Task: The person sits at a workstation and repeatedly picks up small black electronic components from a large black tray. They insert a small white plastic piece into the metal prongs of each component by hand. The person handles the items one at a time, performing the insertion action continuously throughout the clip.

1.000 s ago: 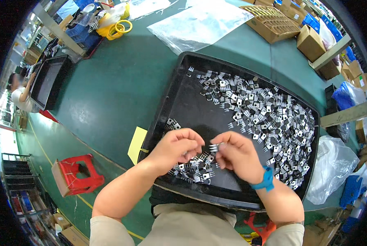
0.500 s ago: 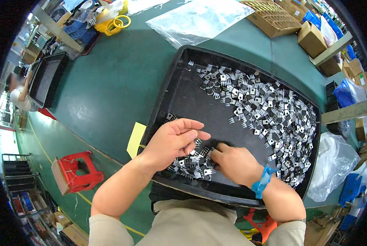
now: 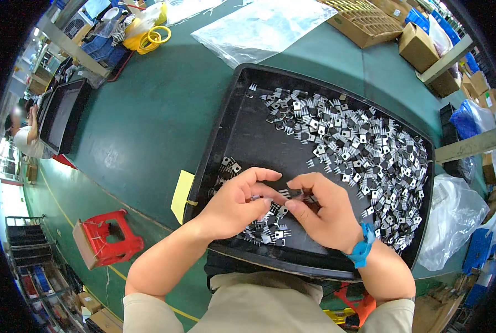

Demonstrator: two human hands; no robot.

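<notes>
Both my hands meet over the near part of a black tray (image 3: 259, 119) holding many small black transistors (image 3: 345, 136) with silvery tabs and legs. My left hand (image 3: 239, 200) is curled, its index finger arched and its thumb drawn in; what its fingers hold is hidden. A fingertip of it touches my right thumb. My right hand (image 3: 331, 213), with a blue band (image 3: 362, 246) at its wrist, bends thumb and index around a dark transistor (image 3: 301, 195), partly hidden. Below my left hand lies a smaller pile of transistors (image 3: 267, 230).
The tray stands on a green table (image 3: 153, 116). A yellow paper (image 3: 182, 197) sticks out at its left edge. Clear plastic sheets (image 3: 259, 30) lie beyond it, and a plastic bag (image 3: 453, 222) to the right. A red stool (image 3: 112, 238) stands left; a person (image 3: 26, 133) is at the far left.
My right hand has lifted from the small pile and turned toward my left hand, its thumb and index now showing. The fingers of both hands have come together.
</notes>
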